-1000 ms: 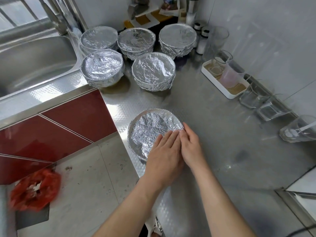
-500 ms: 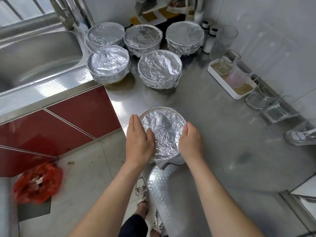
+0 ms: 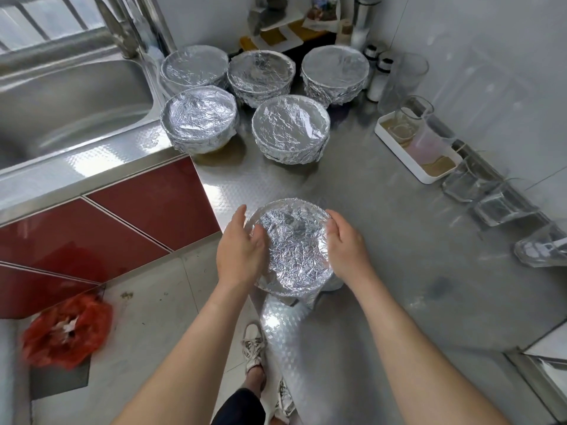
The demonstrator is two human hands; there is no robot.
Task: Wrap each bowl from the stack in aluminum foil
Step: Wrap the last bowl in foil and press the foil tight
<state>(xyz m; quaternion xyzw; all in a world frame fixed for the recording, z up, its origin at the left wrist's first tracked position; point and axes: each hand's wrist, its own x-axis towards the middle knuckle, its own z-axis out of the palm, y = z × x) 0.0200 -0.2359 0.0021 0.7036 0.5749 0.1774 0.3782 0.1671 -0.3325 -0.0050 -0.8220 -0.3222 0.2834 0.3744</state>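
A foil-covered bowl (image 3: 294,250) sits near the front corner of the steel counter (image 3: 399,286), its foil crinkled over the top and down the sides. My left hand (image 3: 241,250) cups its left rim with the thumb on the foil top. My right hand (image 3: 346,245) cups the right rim, fingers curled down the side. Several more foil-wrapped bowls stand at the back: one (image 3: 199,118) by the sink edge, one (image 3: 291,128) in the middle, and three behind them (image 3: 260,75).
A steel sink (image 3: 67,96) lies at the left. A white tray (image 3: 420,148) with glass jugs and a row of glasses (image 3: 497,204) line the right wall. A red plastic bag (image 3: 66,332) sits on the floor.
My hands moved from pressing the near edge together to opposite sides of the bowl. The bowl has turned and shifted slightly toward me.
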